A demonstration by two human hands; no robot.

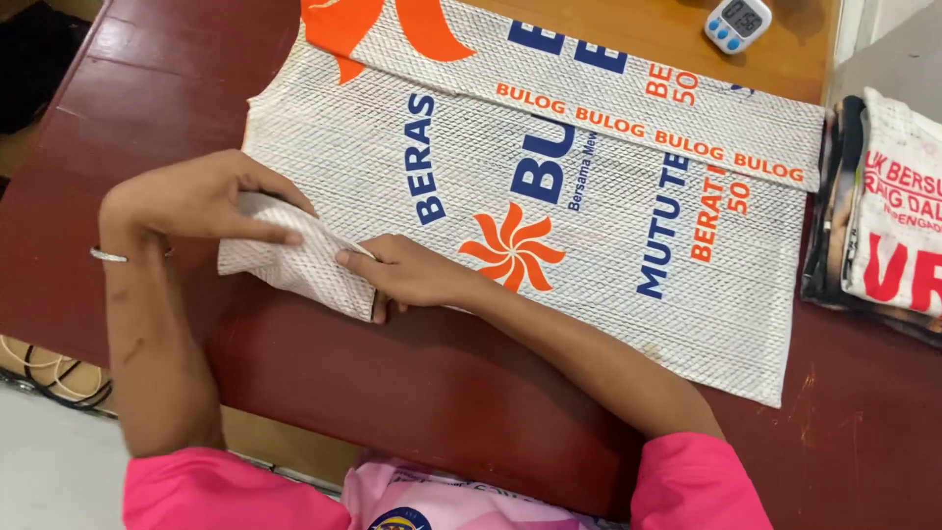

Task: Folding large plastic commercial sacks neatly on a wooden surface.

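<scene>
We see a white woven sack (608,226), printed in blue and orange, lying flat on the dark red worktop (412,383), its long axis running from the near left edge of the worktop away to the far right. Its near left corner (299,257) is folded over onto itself, and both hands meet on that fold.

The left hand (201,201) lies on the outer side of the fold, away from the sack's middle, its grip pressed together: thumb and fingers pinch the doubled layer of weave from above. The right hand (412,275) sits just beside it, on the side toward the sack's orange pinwheel mark (512,247), fingers curled and bearing down on the fold's inner edge. It pins the cloth more than it grasps it, and we cannot tell whether the thumb is tucked under the layer.

The rest of the sack stretches away from both hands to the right, so the right hand is the nearer to its body.

Beyond the sack's right end lies a stack of folded printed sacks (883,226); past its far edge stands a small white digital timer (738,22).
</scene>
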